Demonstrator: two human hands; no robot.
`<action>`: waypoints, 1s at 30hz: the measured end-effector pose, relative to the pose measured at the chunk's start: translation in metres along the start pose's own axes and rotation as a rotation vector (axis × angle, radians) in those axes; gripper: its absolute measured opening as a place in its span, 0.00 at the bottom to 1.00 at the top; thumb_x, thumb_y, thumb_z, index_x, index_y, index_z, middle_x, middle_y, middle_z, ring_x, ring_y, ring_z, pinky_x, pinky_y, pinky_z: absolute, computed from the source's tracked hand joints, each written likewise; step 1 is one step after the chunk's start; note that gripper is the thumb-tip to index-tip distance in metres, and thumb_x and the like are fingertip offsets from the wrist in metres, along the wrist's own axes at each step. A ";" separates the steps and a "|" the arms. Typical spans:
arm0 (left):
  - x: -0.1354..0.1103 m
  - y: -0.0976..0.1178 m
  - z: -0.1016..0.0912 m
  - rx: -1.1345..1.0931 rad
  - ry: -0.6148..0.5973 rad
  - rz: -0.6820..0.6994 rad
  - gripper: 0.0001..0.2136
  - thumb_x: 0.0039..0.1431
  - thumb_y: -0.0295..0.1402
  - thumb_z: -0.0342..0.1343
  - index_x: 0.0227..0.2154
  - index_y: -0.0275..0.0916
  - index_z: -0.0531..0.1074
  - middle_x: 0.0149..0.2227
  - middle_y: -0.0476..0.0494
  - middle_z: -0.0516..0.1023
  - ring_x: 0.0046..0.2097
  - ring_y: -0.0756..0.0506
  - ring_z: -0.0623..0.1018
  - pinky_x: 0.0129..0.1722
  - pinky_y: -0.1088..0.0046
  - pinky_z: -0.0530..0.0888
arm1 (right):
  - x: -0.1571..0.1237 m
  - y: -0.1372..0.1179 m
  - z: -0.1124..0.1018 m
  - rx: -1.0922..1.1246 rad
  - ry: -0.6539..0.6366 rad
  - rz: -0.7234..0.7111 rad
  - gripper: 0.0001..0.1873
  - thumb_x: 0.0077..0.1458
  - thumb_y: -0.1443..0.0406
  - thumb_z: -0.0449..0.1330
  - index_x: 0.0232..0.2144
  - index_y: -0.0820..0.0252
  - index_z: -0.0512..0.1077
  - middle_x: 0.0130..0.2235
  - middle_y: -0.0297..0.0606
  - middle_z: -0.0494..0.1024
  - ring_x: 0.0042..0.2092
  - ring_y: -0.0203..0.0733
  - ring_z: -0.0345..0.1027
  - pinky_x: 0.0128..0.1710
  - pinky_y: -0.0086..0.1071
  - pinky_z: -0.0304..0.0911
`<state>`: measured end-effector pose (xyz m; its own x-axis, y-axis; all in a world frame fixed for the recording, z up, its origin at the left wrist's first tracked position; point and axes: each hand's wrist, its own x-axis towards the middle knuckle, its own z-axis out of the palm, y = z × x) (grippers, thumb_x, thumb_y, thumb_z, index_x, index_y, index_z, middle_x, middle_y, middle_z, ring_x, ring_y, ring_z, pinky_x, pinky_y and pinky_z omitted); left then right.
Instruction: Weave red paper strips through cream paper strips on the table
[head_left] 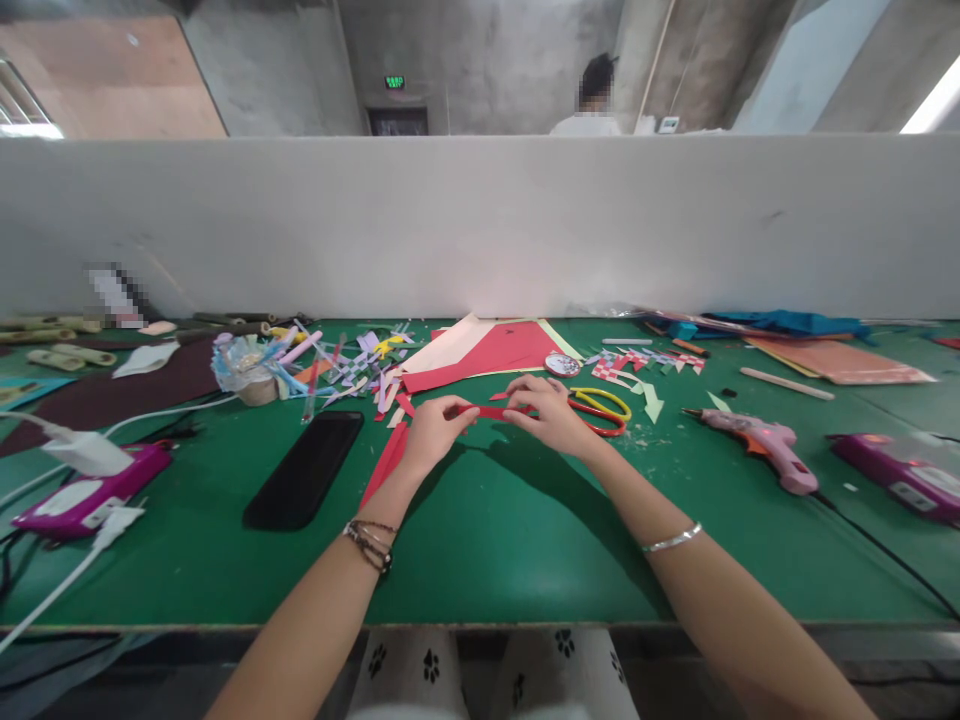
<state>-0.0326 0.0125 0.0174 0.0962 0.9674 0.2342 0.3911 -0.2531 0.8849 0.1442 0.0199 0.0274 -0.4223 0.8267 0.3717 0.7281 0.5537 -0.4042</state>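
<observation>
A thin red paper strip [491, 411] is stretched between my two hands just above the green table [525, 540]. My left hand [435, 432] pinches its left end with closed fingers. My right hand [547, 412] pinches its right end, fingers curled over it. More red strips [386, 465] lie on the table under my left wrist. Scissors with yellow and red handles [606, 408] rest right beside my right hand. Behind my hands lies a sheet of red and cream paper [487, 352].
A black phone [306, 468] lies to the left, and a pile of coloured paper scraps [337, 365] behind it. A pink glue gun [757, 440] lies to the right with its black cable. Purple boxes [94, 490] sit at both table ends. A grey partition [480, 225] stands behind; a person is beyond it.
</observation>
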 end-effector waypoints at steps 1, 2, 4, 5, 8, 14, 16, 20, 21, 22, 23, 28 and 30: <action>0.000 0.000 0.001 -0.019 -0.013 -0.001 0.06 0.44 0.33 0.53 0.19 0.37 0.69 0.19 0.50 0.72 0.23 0.50 0.70 0.25 0.77 0.65 | 0.000 -0.001 0.000 0.010 -0.009 -0.006 0.06 0.50 0.62 0.53 0.27 0.57 0.69 0.41 0.38 0.69 0.47 0.43 0.59 0.51 0.49 0.37; 0.000 0.000 0.001 -0.041 -0.032 -0.002 0.06 0.44 0.33 0.53 0.19 0.37 0.69 0.19 0.50 0.72 0.24 0.50 0.70 0.26 0.77 0.65 | 0.000 -0.002 0.001 0.020 -0.023 -0.013 0.06 0.49 0.62 0.54 0.29 0.57 0.68 0.41 0.38 0.69 0.46 0.43 0.59 0.50 0.50 0.36; 0.001 -0.001 0.003 -0.090 -0.072 -0.006 0.05 0.44 0.33 0.53 0.19 0.37 0.70 0.20 0.49 0.73 0.25 0.50 0.71 0.27 0.76 0.66 | 0.000 -0.004 0.001 0.038 -0.054 -0.024 0.06 0.49 0.62 0.54 0.30 0.57 0.68 0.40 0.38 0.71 0.44 0.43 0.61 0.50 0.51 0.35; 0.001 -0.002 0.004 -0.111 -0.082 -0.009 0.05 0.44 0.33 0.53 0.19 0.37 0.70 0.21 0.49 0.73 0.25 0.50 0.71 0.28 0.76 0.67 | 0.001 -0.004 0.001 0.044 -0.067 -0.021 0.06 0.50 0.63 0.53 0.29 0.57 0.69 0.37 0.37 0.72 0.42 0.42 0.62 0.50 0.51 0.35; 0.002 -0.002 0.005 -0.160 -0.065 -0.026 0.05 0.43 0.33 0.54 0.20 0.37 0.70 0.21 0.49 0.74 0.26 0.49 0.72 0.30 0.75 0.68 | 0.002 -0.003 0.001 0.054 -0.083 0.015 0.10 0.51 0.63 0.51 0.23 0.59 0.69 0.29 0.35 0.73 0.34 0.39 0.64 0.49 0.50 0.37; 0.002 0.000 0.005 -0.237 -0.018 -0.090 0.05 0.42 0.32 0.55 0.21 0.36 0.70 0.22 0.49 0.74 0.26 0.50 0.73 0.31 0.75 0.69 | 0.003 -0.002 0.002 0.114 -0.082 0.042 0.13 0.52 0.63 0.50 0.21 0.60 0.69 0.24 0.32 0.73 0.30 0.35 0.64 0.48 0.46 0.39; 0.002 -0.001 0.006 -0.257 0.000 -0.102 0.05 0.42 0.33 0.56 0.22 0.36 0.70 0.22 0.49 0.74 0.26 0.50 0.73 0.31 0.74 0.69 | 0.003 -0.003 0.002 0.120 -0.065 0.037 0.13 0.52 0.63 0.50 0.20 0.61 0.68 0.23 0.32 0.72 0.30 0.36 0.64 0.47 0.45 0.40; 0.002 -0.004 0.009 -0.275 0.027 -0.096 0.06 0.42 0.33 0.56 0.24 0.36 0.71 0.22 0.49 0.74 0.26 0.49 0.73 0.30 0.74 0.69 | 0.003 -0.003 0.004 0.114 -0.041 0.031 0.12 0.50 0.63 0.53 0.18 0.61 0.67 0.21 0.31 0.70 0.28 0.36 0.64 0.45 0.42 0.43; 0.003 -0.005 0.009 -0.277 0.032 -0.090 0.06 0.42 0.34 0.56 0.24 0.36 0.71 0.22 0.49 0.74 0.26 0.49 0.73 0.30 0.74 0.69 | 0.003 -0.003 0.004 0.111 -0.036 0.029 0.12 0.50 0.63 0.53 0.18 0.61 0.66 0.21 0.30 0.69 0.28 0.35 0.64 0.45 0.41 0.44; 0.003 -0.005 0.009 -0.279 0.037 -0.085 0.07 0.42 0.34 0.56 0.23 0.36 0.71 0.21 0.49 0.74 0.25 0.50 0.73 0.30 0.75 0.69 | 0.004 -0.002 0.005 0.108 -0.030 0.026 0.13 0.49 0.62 0.53 0.17 0.62 0.66 0.20 0.30 0.69 0.28 0.35 0.63 0.45 0.41 0.44; 0.003 -0.006 0.009 -0.282 0.043 -0.079 0.07 0.42 0.34 0.56 0.23 0.36 0.71 0.21 0.49 0.74 0.25 0.50 0.73 0.30 0.75 0.69 | 0.004 -0.002 0.005 0.106 -0.021 0.025 0.13 0.49 0.62 0.54 0.17 0.62 0.65 0.20 0.30 0.68 0.27 0.35 0.63 0.44 0.41 0.44; 0.004 -0.006 0.008 -0.293 0.061 -0.058 0.07 0.42 0.34 0.55 0.24 0.35 0.72 0.21 0.48 0.76 0.25 0.50 0.73 0.29 0.75 0.69 | 0.003 -0.001 0.005 0.117 -0.008 0.004 0.11 0.48 0.60 0.55 0.19 0.61 0.67 0.21 0.31 0.70 0.27 0.35 0.63 0.44 0.40 0.47; 0.004 -0.004 0.007 -0.288 0.069 -0.051 0.08 0.42 0.34 0.54 0.24 0.35 0.73 0.22 0.47 0.76 0.24 0.50 0.73 0.29 0.75 0.69 | 0.003 -0.001 0.004 0.160 -0.039 -0.011 0.12 0.48 0.60 0.54 0.19 0.61 0.68 0.21 0.32 0.71 0.26 0.34 0.62 0.41 0.36 0.51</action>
<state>-0.0275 0.0172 0.0115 0.0169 0.9786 0.2050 0.1170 -0.2056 0.9716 0.1398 0.0222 0.0261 -0.4526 0.8223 0.3450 0.6295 0.5686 -0.5295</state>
